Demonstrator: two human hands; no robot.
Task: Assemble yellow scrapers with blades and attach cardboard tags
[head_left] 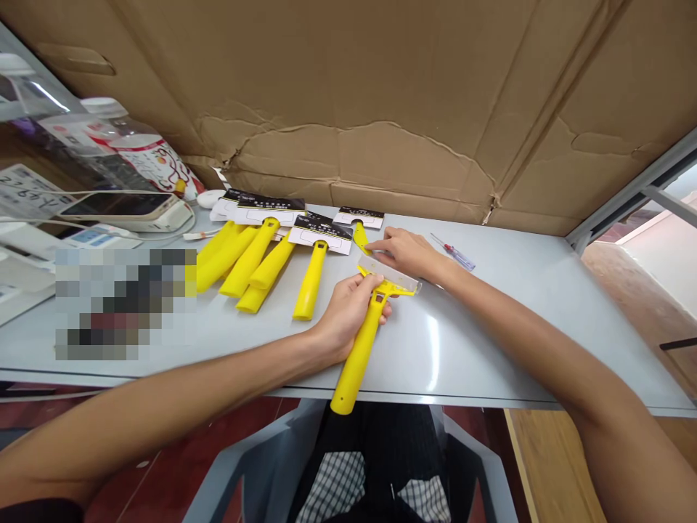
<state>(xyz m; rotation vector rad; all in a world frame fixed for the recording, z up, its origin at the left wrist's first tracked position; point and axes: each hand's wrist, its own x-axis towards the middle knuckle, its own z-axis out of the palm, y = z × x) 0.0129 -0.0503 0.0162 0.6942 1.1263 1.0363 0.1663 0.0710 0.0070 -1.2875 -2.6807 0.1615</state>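
My left hand [351, 309] is closed around the neck of a yellow scraper [356, 363], its thumb on the head. The handle points down toward me, past the table's front edge. A broad, pale blade piece [389, 273] lies across the head, with a clear part at its right end. Just behind it, the fingers of my right hand [406, 252] close at the yellow handle [360, 236] of another scraper. That one has a black and white card [358, 216] at its top; its lower part is hidden.
Several yellow scrapers [310, 283] with cards lie to the left. A screwdriver [456, 254] rests at right. Phone [120, 207], cable and plastic bottles [147, 152] stand at far left, near a blurred patch. A cardboard wall [348, 87] closes off the back of the table [490, 349].
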